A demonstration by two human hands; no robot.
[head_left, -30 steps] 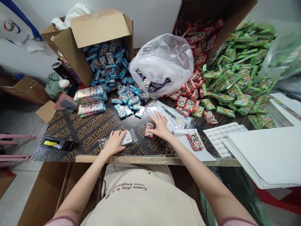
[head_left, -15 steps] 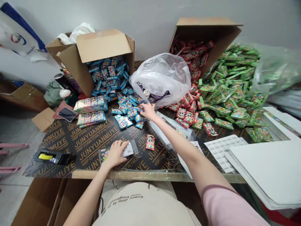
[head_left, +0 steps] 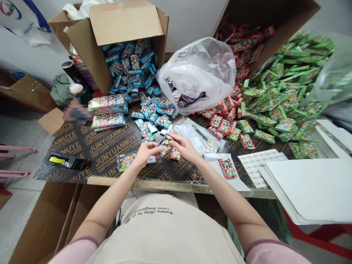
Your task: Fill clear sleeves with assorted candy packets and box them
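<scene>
My left hand [head_left: 146, 152] and my right hand [head_left: 184, 147] meet over the front middle of the table. Between their fingertips is a small purple packet [head_left: 164, 146], pinched from both sides. Just below my right fingers lies a red packet [head_left: 175, 154] on the tabletop. Under and beside my left hand is a clear plastic bag with a printed green and black card [head_left: 125, 161], partly covered by the hand. Blue packets [head_left: 148, 113] are heaped just beyond my hands. An open clear plastic bag [head_left: 198, 77] behind them holds more purple packets [head_left: 191, 99].
Blue packets spill from a cardboard box [head_left: 126, 24] at the back left. Red packets [head_left: 222, 124] and a green heap [head_left: 288, 88] fill the right. Stacked packet bundles [head_left: 108, 121], a tape dispenser [head_left: 66, 161], a sticker sheet [head_left: 261, 167] and white boards [head_left: 310, 187] lie around.
My right hand has drawn back from beside the plastic bag with a purple packet. My left hand has lifted from the bagged card to the packet. The view has shifted.
</scene>
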